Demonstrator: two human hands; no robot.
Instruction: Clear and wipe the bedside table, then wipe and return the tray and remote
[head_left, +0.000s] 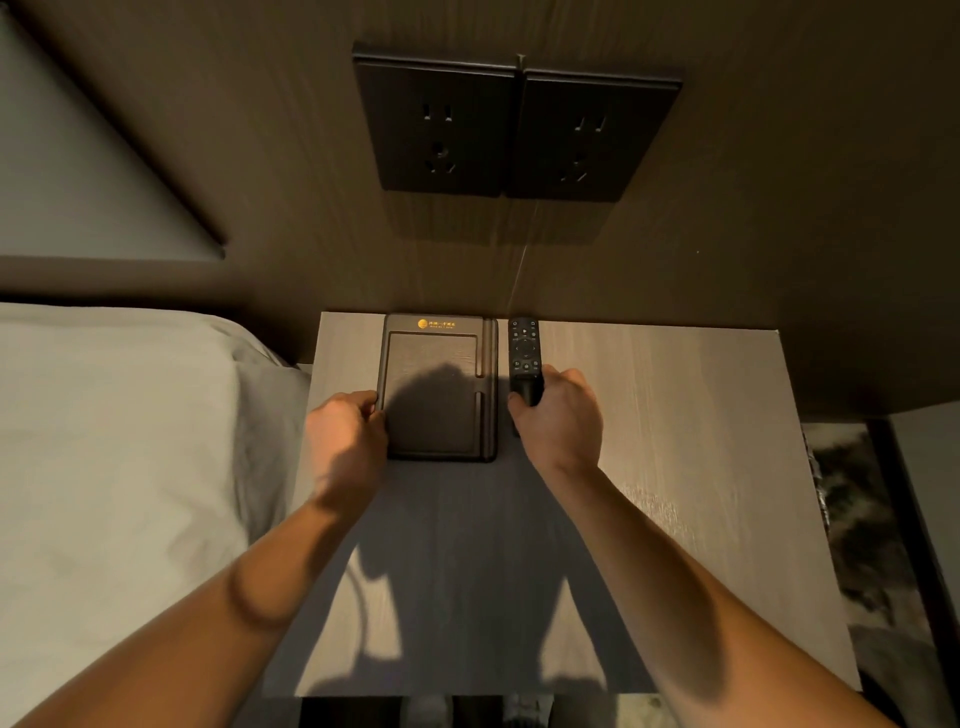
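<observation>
A head-worn camera looks down on a pale wood-grain bedside table (675, 441). A dark rectangular tray (439, 387) with a gold logo along its far edge lies flat at the table's 12 o'clock, close against the wall. A black remote (523, 348) lies just beside the tray at its 3 o'clock, lengthwise toward the wall. The left hand (345, 436) grips the tray's left edge, at the tray's 9 o'clock, fingers curled onto the rim. The right hand (561, 415) is closed around the near end of the remote. On the wall at 12 o'clock above the table sit two dark power sockets (517, 127), side by side. A bed with white bedding (114, 441) lies at the table's 9 o'clock.
</observation>
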